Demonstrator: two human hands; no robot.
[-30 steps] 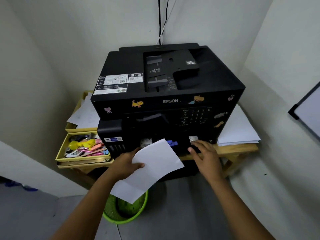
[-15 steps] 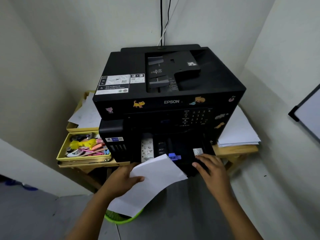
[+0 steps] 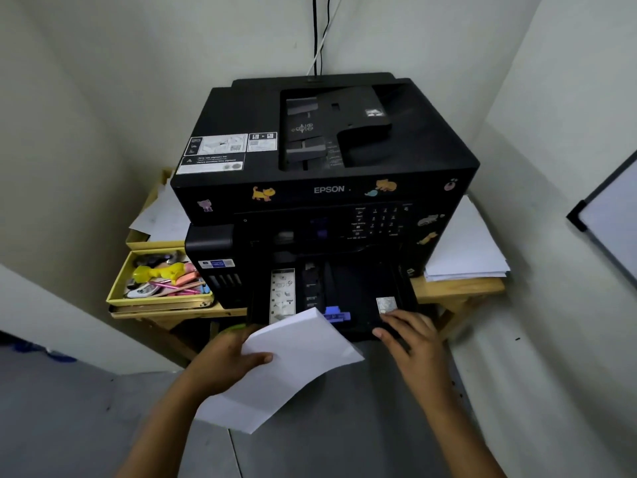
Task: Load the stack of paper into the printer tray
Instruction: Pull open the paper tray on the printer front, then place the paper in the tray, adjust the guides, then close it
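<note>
Firmly, the left hand [image 3: 224, 360] is holding the stack of paper [image 3: 289, 367] in a closed grip, thumb lying on the top sheet and fingers hidden beneath. That stack is hovering tilted, just in front of the pulled-out printer tray [image 3: 358, 301], not in it. The right hand [image 3: 412, 336] is resting on the tray's front edge, fingers bent over the lip; a blue guide [image 3: 334, 313] is sitting inside. The black printer [image 3: 324, 160] is standing on a wooden counter [image 3: 458, 291] in a white-walled corner, with loose sheets [image 3: 465, 250] lying to its right and a yellow box [image 3: 162, 281] of small items to its left.
</note>
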